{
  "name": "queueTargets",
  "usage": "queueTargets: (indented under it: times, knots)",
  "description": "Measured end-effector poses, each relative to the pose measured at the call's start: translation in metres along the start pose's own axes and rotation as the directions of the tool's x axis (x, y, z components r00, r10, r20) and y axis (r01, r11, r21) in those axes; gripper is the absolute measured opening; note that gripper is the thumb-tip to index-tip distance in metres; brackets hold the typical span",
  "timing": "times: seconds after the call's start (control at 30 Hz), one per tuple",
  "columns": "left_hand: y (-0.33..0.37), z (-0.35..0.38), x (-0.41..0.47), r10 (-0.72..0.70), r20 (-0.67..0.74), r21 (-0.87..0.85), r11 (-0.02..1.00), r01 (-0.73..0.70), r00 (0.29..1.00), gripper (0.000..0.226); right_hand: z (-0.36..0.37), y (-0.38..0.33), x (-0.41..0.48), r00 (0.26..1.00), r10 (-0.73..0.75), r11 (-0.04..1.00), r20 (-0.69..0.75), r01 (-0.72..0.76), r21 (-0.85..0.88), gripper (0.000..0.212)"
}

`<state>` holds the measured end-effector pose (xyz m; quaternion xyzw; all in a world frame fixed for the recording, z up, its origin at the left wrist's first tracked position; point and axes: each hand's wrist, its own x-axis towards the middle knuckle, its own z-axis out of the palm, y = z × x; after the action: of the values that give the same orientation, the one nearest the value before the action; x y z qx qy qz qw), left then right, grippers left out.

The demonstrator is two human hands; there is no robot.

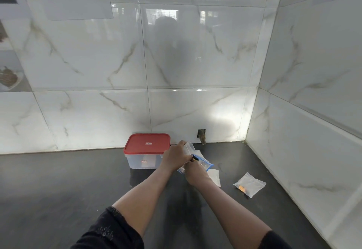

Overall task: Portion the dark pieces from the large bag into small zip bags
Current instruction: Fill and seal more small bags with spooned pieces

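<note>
Near the back of the dark desk (pixel 58 190), close to the corner of the marble-tiled wall (pixel 195 62), a person works with both arms stretched forward. The left hand (pixel 174 157) has its fingers curled round the upper part of the large bag (pixel 189 146), a crumpled clear one with a blue zip strip (pixel 207 167) along one edge, and holds it just above the desk. The right hand (pixel 195 173) is right against the bag from the near side, its back turned to me and its fingers bent away under the plastic; I cannot tell whether they grip anything. Between the two hands a small dark piece (pixel 194 158) shows at the bag's edge.

A flat small zip bag (pixel 215 177) lies on the desk just beside the right wrist, partly hidden by it. Farther right, apart from the hands, a second small zip bag (pixel 252 183) lies flat with an orange bit (pixel 242 188) inside one corner.

Left of the hands a clear plastic box (pixel 141 161) with a red lid (pixel 147 143) stands against the wall. Behind the large bag a small square hole (pixel 201 134) opens low in the tiles. Black sleeves (pixel 109 233) cover both upper arms.
</note>
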<state>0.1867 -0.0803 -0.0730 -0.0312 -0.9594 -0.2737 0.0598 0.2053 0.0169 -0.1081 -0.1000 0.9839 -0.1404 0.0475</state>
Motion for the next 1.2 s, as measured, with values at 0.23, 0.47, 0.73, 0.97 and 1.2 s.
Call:
queueTargets:
  times: [0.23,0.47,0.73,0.97,1.2]
  knots:
    - [-0.004,-0.008,0.001,-0.013,-0.033,0.017,1.0,0.013,0.999,0.057,0.003,-0.001,0.01,0.996,0.03,0.996,0.084,-0.023,-0.09,0.032]
    - [-0.004,-0.017,0.005,-0.055,-0.061,0.001,0.998,0.055,0.997,0.051,-0.011,0.005,0.013,0.993,0.101,0.995,-0.06,-0.102,-0.005,0.034]
    - [-0.011,-0.021,0.004,-0.066,0.033,0.042,0.997,0.065,0.997,0.048,-0.024,0.012,0.019,0.972,0.163,0.986,-0.17,-0.152,0.073,0.039]
    - [-0.007,-0.024,0.001,-0.11,-0.049,-0.129,0.986,0.103,0.993,0.039,-0.01,0.009,0.016,0.975,0.155,0.987,-0.161,-0.146,0.068,0.032]
    - [0.003,-0.012,-0.003,-0.084,-0.076,-0.144,0.987,0.073,0.994,0.045,-0.004,0.019,0.006,0.945,0.239,0.965,-0.221,-0.206,0.165,0.031]
